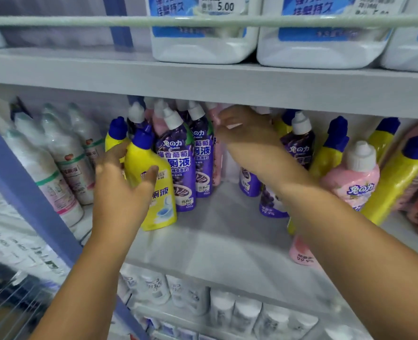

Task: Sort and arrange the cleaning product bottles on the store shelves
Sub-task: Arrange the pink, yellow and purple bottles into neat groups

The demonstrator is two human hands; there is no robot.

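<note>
On the middle shelf (227, 231), my left hand (122, 190) grips a yellow bottle with a blue cap (154, 207), thumb across its front and fingers behind its neck. The bottle stands at the left end of a cluster, next to two purple grape-label bottles (178, 168). My right hand (244, 136) reaches deep into the shelf with fingers apart, just beside a pink bottle (216, 153) at the back; I cannot tell whether it touches it. More purple (298, 146), yellow (333, 153) and pink bottles (355, 177) stand mixed to the right.
White bottles with green bands (63, 163) lean in rows at the left, behind a blue upright post (29, 197). Large white jugs (203, 42) sit on the shelf above, behind a guard rail. White bottles (222, 307) fill the shelf below. A pink bottle (301, 253) stands near the front edge.
</note>
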